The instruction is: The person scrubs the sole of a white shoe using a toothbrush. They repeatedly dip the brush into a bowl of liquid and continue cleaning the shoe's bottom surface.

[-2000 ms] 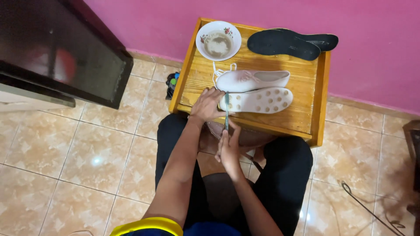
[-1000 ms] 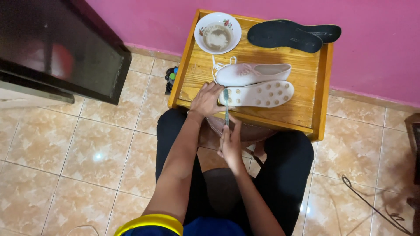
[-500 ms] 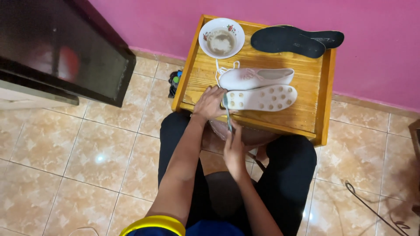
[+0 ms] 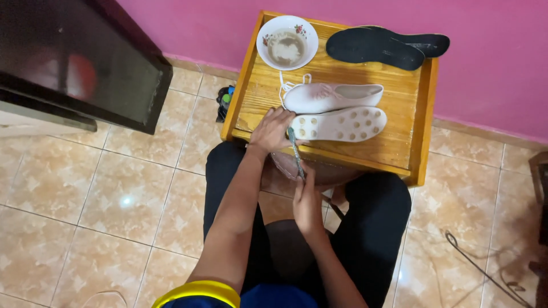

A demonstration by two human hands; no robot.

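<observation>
Fingers of the right hand [image 4: 307, 201] at lower centre pinch a thin brush [image 4: 295, 154] by its handle. Above it, the left hand [image 4: 273, 129] lies spread on the white shoe [image 4: 338, 123] at mid-frame on the wooden desk [image 4: 399, 142]. Farther up sit a bowl [image 4: 287, 41] and dark insoles [image 4: 383, 45].

Varnished wood on the small table [image 4: 399, 142], grain showing and a soft sheen along its raised rim — at the front edge a white shoe [image 4: 337, 124] lies sole up, its rubber matt and studded with round dimples. At the back edge the white bowl [image 4: 287, 42] gleams like glazed ceramic, the black insoles [image 4: 377, 45] look dull and finely grained — and the floor tiles [image 4: 114, 194] shine glossy.
</observation>
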